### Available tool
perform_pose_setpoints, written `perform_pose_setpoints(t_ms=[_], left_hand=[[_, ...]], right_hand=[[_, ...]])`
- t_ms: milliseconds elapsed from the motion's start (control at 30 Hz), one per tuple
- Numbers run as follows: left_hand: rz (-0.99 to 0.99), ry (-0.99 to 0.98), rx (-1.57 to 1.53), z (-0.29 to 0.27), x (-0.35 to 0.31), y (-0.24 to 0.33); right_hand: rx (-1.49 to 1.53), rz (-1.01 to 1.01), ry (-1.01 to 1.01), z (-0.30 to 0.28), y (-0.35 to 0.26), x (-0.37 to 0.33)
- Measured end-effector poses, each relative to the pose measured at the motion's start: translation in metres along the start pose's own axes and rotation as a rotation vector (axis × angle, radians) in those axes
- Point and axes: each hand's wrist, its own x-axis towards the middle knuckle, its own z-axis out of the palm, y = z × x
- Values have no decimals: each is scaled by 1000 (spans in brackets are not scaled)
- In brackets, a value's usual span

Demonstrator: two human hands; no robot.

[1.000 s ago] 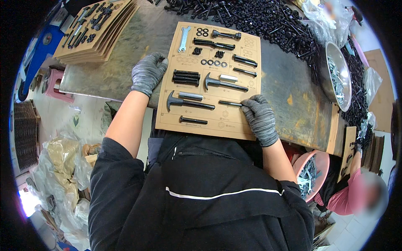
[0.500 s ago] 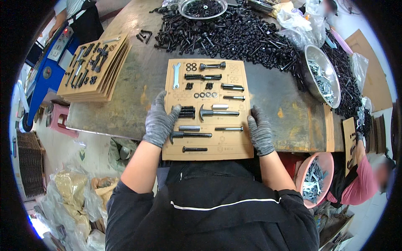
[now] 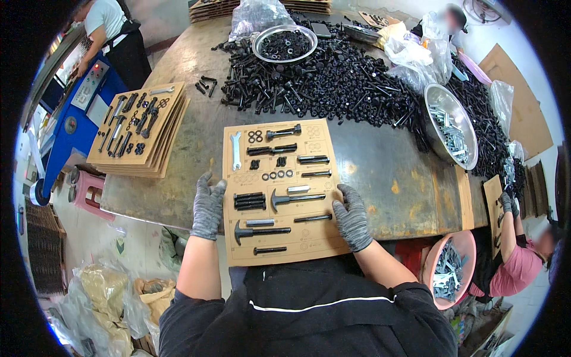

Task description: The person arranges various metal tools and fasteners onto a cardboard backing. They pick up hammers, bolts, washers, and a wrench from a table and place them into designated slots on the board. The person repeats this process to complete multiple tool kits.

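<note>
A brown cardboard sheet point(image 3: 321, 238) lies flat on the near edge of a worn metal table point(image 3: 386, 172). Laid out on it are black bolts, washers, a silver spanner point(image 3: 236, 151) and two small hammers point(image 3: 295, 199). My left hand point(image 3: 207, 206), in a grey glove, grips the sheet's left edge. On the right edge my right hand point(image 3: 352, 216), also gloved, holds the sheet beside a black bolt point(image 3: 313, 218). Both hands clasp the cardboard at about mid height.
A big heap of black bolts point(image 3: 333, 83) covers the far table, with two metal bowls point(image 3: 284, 43) point(image 3: 452, 125) and plastic bags. A stack of filled cardboard sheets point(image 3: 140, 128) sits at the left. A person in pink point(image 3: 514, 268) works at the right; another stands far left.
Both hands have slid from the sheet's face to its side edges. The view has tilted up, showing more of the far table.
</note>
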Motion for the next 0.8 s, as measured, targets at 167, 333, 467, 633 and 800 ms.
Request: perform_pose_setpoints(t_ms=[167, 333, 467, 633, 800], left_hand=[[77, 85, 23, -6, -1, -3], [255, 221, 458, -25, 12, -19], [287, 324, 809, -18, 24, -20], [256, 312, 810, -25, 29, -30], [240, 312, 704, -22, 29, -30]], right_hand=[[-243, -227, -53, -8, -7, 13], [-370, -290, -37, -10, 6, 84], [-509, -126, 118, 17, 9, 199], [-738, 134, 117, 60, -13, 258], [-782, -123, 127, 50, 13, 268]])
